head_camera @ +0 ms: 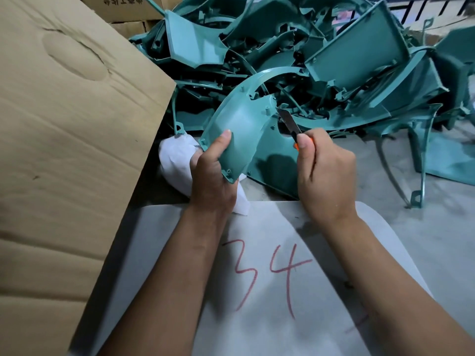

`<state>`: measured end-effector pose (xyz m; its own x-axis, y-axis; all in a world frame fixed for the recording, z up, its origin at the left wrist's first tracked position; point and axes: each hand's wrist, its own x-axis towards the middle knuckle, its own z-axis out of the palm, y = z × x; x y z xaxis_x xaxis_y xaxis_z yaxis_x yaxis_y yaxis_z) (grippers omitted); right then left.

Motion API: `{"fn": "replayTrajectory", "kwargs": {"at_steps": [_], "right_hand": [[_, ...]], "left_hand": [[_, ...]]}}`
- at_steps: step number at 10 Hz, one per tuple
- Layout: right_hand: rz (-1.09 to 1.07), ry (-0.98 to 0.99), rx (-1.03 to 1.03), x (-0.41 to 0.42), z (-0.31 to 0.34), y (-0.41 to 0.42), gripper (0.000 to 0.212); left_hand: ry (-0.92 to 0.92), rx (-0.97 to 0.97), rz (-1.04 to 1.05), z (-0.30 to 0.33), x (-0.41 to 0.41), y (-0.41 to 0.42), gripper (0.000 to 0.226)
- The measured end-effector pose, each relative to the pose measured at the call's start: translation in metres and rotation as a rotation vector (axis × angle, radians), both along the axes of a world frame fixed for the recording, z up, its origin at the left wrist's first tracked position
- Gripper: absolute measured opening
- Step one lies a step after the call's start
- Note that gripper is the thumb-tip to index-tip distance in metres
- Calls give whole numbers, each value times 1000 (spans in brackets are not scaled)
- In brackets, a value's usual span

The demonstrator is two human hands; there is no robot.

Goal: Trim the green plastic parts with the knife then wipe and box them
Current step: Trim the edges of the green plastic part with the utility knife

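i see the cardboard flap (72,140) walling off the whole left of the frame. the heap of green parts (321,60) blocks the top and right. open room lies lower centre over the white sheet (270,291), and bare table (442,227) at right.

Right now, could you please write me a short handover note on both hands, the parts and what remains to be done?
Left hand: grips the curved green plastic part by its lower end, held up over the table.
Right hand: grips the orange-handled utility knife, blade tip at the part's right edge.
White cloth lies behind the left hand, beside the cardboard box.
Pile of green parts waits behind.
Done: trimming under way on this part.
Left: finish trimming, wipe, box it, then work through the pile.
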<state>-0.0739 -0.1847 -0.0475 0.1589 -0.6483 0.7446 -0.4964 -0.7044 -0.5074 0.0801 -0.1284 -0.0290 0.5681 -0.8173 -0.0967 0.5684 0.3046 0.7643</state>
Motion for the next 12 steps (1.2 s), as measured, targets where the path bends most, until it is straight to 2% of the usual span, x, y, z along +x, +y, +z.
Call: {"fn": "replayTrajectory", "kwargs": {"at_steps": [1,2,3,4,5,6,7,9,11,12], "right_hand": [[151,46,-102,7,2,8,44],[176,148,-139,13,2,9,52],[34,73,-134,9,1,0,47],[-143,-28,-61,-2,1,-11,41],[-122,-141,-73,-9,2,-11,42],[65,-79,-168,-1,4,1,45],[158,25,-140,10,3,5,51],[127,59,-117,9,5,1,52],[149,78,-125,9,4,2,50],[233,-76,-108,7,3,3,46]], "left_hand": [[55,13,3,2,-2,-2,15],[64,-16,-9,6,-6,5,20],[-54,-78,-10,-1,-4,4,26],[-51,-37,42,0,-3,4,25],[73,-46,32,6,-8,3,20],[4,-56,46,0,-10,2,23],[-26,-88,-13,-3,-12,4,25],[177,-154,-66,0,-18,-2,24],[253,-152,-43,4,-22,-2,23],[264,-140,-24,5,-23,0,27]]}}
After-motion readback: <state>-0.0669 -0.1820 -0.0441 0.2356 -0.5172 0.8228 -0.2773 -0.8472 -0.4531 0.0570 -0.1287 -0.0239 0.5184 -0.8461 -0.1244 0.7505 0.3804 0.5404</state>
